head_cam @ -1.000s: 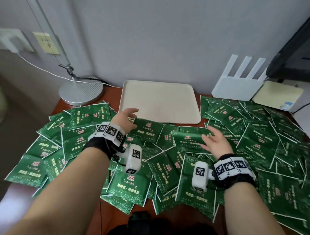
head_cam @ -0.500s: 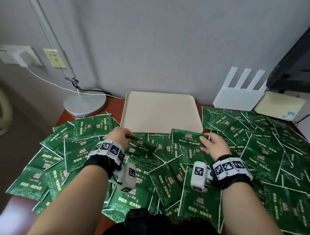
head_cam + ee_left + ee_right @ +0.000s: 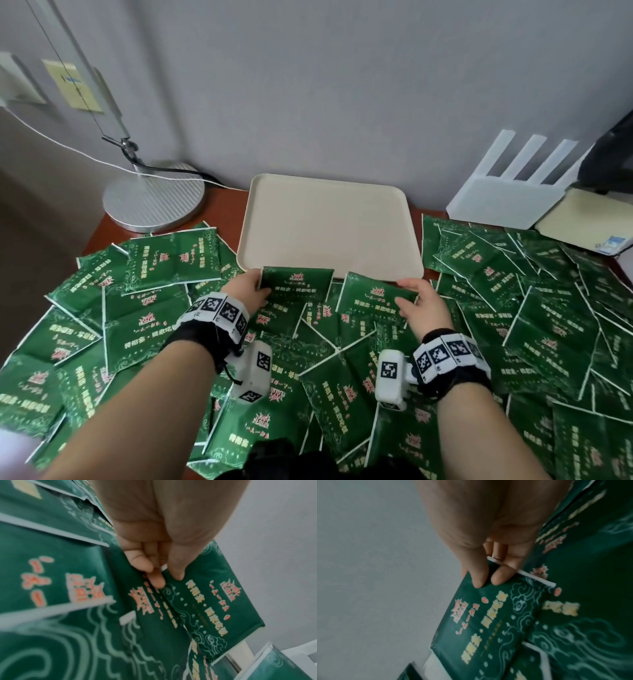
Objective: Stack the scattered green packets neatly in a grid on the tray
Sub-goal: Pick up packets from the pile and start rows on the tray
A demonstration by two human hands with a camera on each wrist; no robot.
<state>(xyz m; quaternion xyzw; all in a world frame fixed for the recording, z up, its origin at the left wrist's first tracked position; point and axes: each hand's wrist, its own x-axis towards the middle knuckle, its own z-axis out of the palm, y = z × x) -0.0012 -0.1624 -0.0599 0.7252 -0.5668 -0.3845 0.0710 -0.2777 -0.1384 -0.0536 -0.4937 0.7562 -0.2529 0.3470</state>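
At the left, the left hand [image 3: 247,287] pinches one flat green foil packet with red and gold print [image 3: 296,283] by its left short edge — thumb on top, fingers [image 3: 155,580] curled beneath. That left packet is raised off the heap, its far edge reaching over the near rim of the shallow cream plastic tray [image 3: 329,224], which holds nothing yet.

To the right, the right hand [image 3: 422,304] pinches a second green packet [image 3: 371,297] the same way at its right end; this right packet lies tilted, just short of the tray's near edge, the hand at its outer corner.

The packets look light, thin and limp, with a glossy skin likely to slide against its neighbours — so an edge or corner seam is probably the surest hold, and each may sag if held by one end only.

The remaining scattered green packets [image 3: 548,308] overlap across the reddish-brown wooden table [image 3: 226,202] on both sides of the hands.
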